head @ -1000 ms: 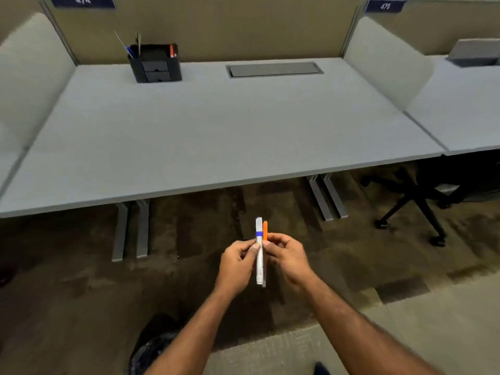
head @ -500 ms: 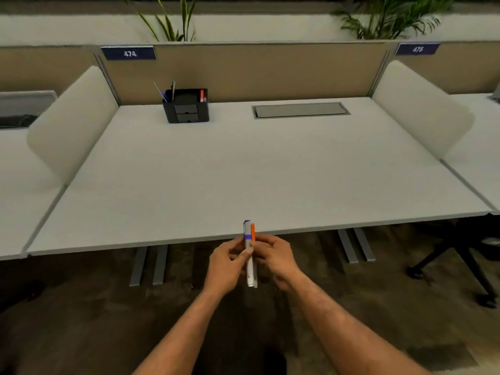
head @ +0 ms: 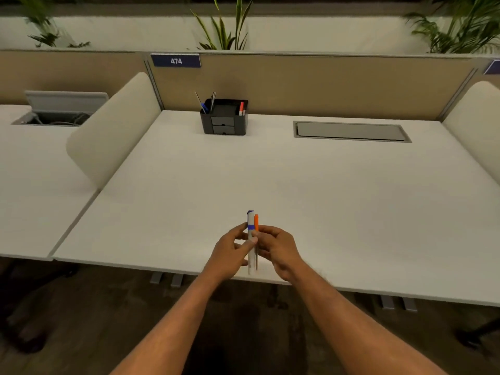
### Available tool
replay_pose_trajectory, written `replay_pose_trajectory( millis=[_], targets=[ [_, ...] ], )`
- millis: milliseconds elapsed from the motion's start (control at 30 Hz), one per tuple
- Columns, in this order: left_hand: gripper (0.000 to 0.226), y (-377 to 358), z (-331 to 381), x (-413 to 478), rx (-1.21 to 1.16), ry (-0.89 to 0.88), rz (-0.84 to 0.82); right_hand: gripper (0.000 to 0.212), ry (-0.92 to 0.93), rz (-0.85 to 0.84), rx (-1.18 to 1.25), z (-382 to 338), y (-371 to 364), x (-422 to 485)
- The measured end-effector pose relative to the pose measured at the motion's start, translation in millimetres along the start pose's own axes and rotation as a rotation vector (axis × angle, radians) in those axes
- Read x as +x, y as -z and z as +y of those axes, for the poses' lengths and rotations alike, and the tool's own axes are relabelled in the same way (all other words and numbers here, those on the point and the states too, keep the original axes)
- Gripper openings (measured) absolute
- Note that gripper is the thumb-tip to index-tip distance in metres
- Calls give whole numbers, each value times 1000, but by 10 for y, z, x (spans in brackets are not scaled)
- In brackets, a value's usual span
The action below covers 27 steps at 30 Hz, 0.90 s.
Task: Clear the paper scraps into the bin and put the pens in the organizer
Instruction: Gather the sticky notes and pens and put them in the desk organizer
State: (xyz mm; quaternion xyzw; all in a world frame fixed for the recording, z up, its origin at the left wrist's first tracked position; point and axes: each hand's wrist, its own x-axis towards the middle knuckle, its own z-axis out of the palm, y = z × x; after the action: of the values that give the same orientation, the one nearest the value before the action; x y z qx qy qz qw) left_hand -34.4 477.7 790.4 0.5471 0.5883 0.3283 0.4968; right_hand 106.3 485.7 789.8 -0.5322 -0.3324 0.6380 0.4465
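Observation:
Both hands meet above the front edge of the white desk (head: 270, 180), holding two pens upright side by side. My left hand (head: 230, 253) pinches a white pen with a blue band (head: 250, 220). Pressed against its right side is an orange-capped pen (head: 256, 221), which my right hand (head: 278, 251) grips. A black desk organizer (head: 224, 117) with two small drawers stands at the back of the desk, left of centre; several pens stick out of it. No paper scraps or bin are in view.
A grey cable hatch (head: 351, 131) is set flush in the desk at the back right. Cream side dividers (head: 113, 128) flank the desk, and a tan partition (head: 311, 85) runs behind it. Dark carpet and desk legs lie below the front edge.
My view has moved closer and higher over the desk. Both hands, still holding the two pens, now sit over the desk's front edge instead of over the floor.

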Motion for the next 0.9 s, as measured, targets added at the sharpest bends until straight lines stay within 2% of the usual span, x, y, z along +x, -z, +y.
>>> replay_pose_trajectory(
  millis=[333, 667, 900],
  targets=[
    [36, 843, 33, 1139, -154, 38, 25, 19, 50, -29, -3, -348, -612, 1074],
    [27, 1649, 189, 2314, -141, 20, -67, 14, 50, 79, -92, -680, -1281, 2046],
    [25, 1880, 270, 2847, -135, 13, -54, 13, 52, 86, -77, -918, -1442, 2552]
  ],
)
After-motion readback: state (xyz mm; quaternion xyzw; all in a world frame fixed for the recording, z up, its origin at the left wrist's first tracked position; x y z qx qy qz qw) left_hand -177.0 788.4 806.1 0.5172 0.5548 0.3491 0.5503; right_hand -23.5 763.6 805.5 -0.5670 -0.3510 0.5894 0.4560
